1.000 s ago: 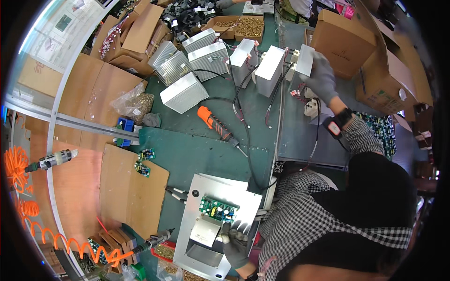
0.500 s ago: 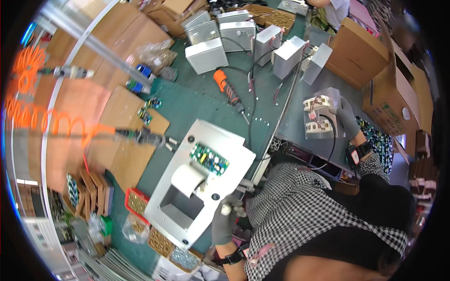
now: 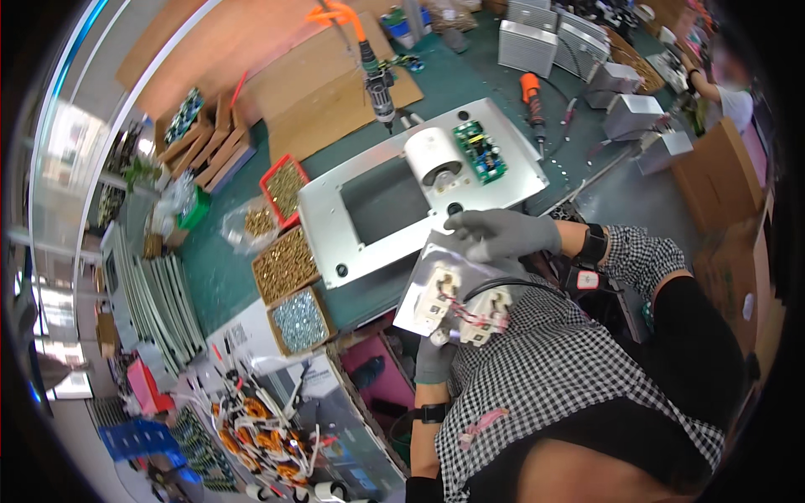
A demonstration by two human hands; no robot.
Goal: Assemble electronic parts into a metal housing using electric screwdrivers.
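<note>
A shiny metal plate [image 3: 411, 303] carrying white connector blocks [image 3: 439, 295], red wires and a black cable is held tilted in front of my body. My left hand [image 3: 434, 362], in a grey glove, grips its lower edge, most of its fingers behind it. My right hand [image 3: 507, 235], also gloved, has its fingers closed at the plate's upper edge. Just beyond lies a white metal panel [image 3: 323, 226] with a large rectangular opening. On that panel are a white cylinder [image 3: 432, 153] and a green circuit board [image 3: 480, 152].
An electric screwdriver [image 3: 377, 88] hangs over the panel; an orange-handled one [image 3: 532, 105] lies beyond it. Left of the panel are a red tray of screws [image 3: 285, 186] and boxes of brass [image 3: 285, 264] and silver fasteners [image 3: 299, 320]. Silver metal cases [image 3: 633, 116] stand at far right.
The view has swung left. My right hand has brought the plate with its connector blocks from the right side to the front of me, and my left hand now grips it too.
</note>
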